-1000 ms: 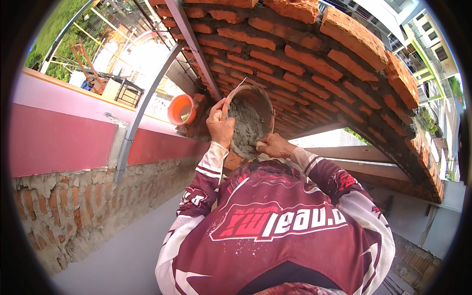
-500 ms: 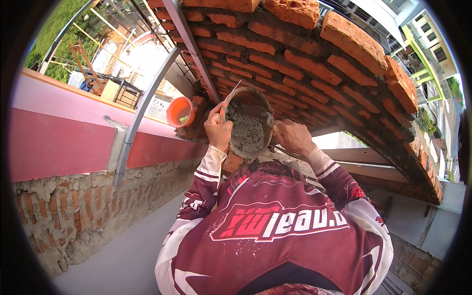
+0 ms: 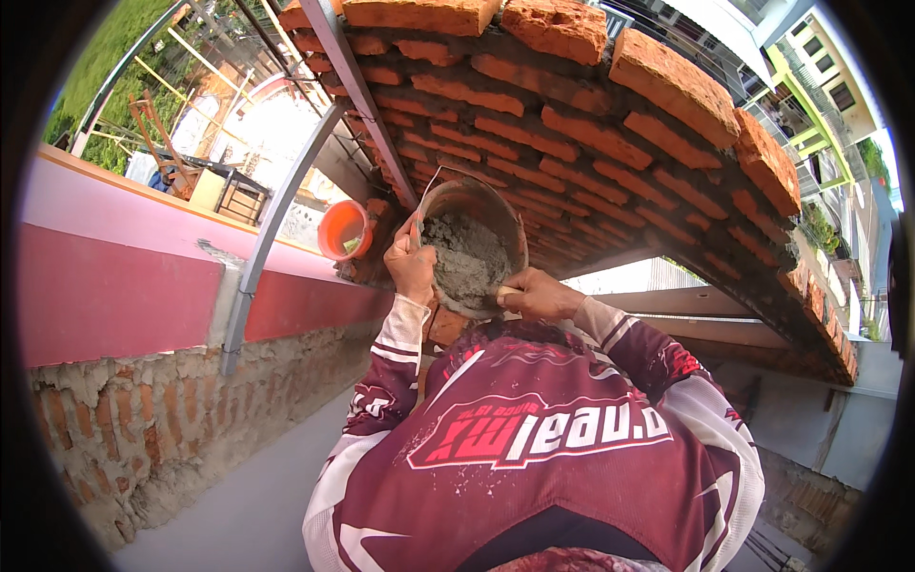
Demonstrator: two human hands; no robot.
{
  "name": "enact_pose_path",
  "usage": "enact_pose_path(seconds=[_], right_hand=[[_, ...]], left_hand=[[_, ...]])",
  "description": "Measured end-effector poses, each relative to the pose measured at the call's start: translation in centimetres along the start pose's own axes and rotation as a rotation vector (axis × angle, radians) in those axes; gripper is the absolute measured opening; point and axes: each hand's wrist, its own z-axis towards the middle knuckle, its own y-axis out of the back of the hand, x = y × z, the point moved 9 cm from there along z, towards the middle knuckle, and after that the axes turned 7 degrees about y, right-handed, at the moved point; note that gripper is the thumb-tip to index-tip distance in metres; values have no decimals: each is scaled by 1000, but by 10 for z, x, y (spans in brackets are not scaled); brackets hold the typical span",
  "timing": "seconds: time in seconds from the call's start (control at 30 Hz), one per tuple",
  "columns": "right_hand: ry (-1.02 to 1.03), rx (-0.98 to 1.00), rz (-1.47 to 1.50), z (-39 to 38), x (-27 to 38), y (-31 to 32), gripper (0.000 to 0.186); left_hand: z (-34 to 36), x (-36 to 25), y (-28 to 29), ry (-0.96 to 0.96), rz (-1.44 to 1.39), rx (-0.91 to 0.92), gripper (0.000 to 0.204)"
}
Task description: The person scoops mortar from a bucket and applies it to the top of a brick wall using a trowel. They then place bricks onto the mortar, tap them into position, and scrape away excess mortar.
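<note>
A bucket [image 3: 477,197] of wet grey mortar [image 3: 467,250] is tilted toward me in front of my chest, its thin wire handle up at the far side. My left hand [image 3: 411,268] is closed on the bucket's left rim. At the near right of the bucket, my right hand [image 3: 545,294] grips a trowel by its pale handle [image 3: 507,293]. The trowel's blade cannot be made out against the mortar and my hand. A loose brick [image 3: 446,326] shows just below the bucket, partly covered by my shirt.
A rough red brick wall [image 3: 562,129] rises ahead and to the right, with an upright metal bar [image 3: 367,100] at its left. An orange bucket [image 3: 344,232] stands beyond my left hand. A curved grey metal strip [image 3: 271,229] crosses the pink wall [image 3: 114,296] at left.
My right hand has moved left and nearer to me, bringing the trowel handle to the bucket's near rim. The trowel blade no longer shows at the far right inside. My left hand keeps its hold.
</note>
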Motion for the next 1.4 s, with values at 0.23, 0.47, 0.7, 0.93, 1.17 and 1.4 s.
enact_pose_path(seconds=[0.23, 0.47, 0.7, 0.93, 1.17, 1.4], right_hand=[[99, -45, -21, -23, 53, 41, 34], [174, -140, -287, -76, 182, 106, 35], [373, -321, -524, -121, 340, 179, 45], [621, -427, -605, -94, 482, 242, 37], [662, -605, -1164, 27, 544, 229, 47], [439, -825, -1483, 44, 521, 200, 38]], left_hand=[[-6, -15, 4, 132, -269, -139, 41], [-14, -25, 3, 126, -269, -294, 12], [-25, 1, 33, 118, -223, -359, 10], [-63, 13, 89, 78, -91, -588, 9], [-97, 19, 139, 101, -35, -784, 8], [-118, 2, 155, 115, -44, -861, 40]])
